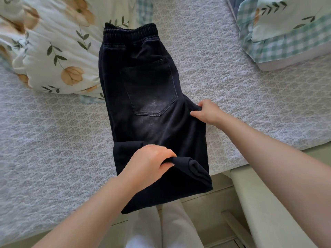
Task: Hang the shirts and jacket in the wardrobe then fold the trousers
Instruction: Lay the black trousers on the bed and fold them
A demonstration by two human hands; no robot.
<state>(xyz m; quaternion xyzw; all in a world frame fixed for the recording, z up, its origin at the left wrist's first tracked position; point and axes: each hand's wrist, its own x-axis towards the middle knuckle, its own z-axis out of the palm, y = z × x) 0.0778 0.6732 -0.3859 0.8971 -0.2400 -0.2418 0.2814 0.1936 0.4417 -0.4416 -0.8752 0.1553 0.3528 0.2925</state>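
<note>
1. Nearest, left hand (150, 163) clamped on a rolled fold of the dark trousers (143, 83), fingers curled round the cloth.
2. Farther out, right hand (206, 111) pinching the trousers' right edge.
3. Laid lengthwise on the quilted bed (215, 68), waistband far, back pocket up, lower end over the near edge.
4. Left of them, floral duvet (53, 42); far right, checked pillow (286, 24).

Bare quilted bedspread (223, 72) lies right of the trousers (146, 104); a floral duvet (59, 51) crowds their left.

Dark matt denim trousers (150, 97) lie on a textured quilted cloth bedspread (223, 72).
</note>
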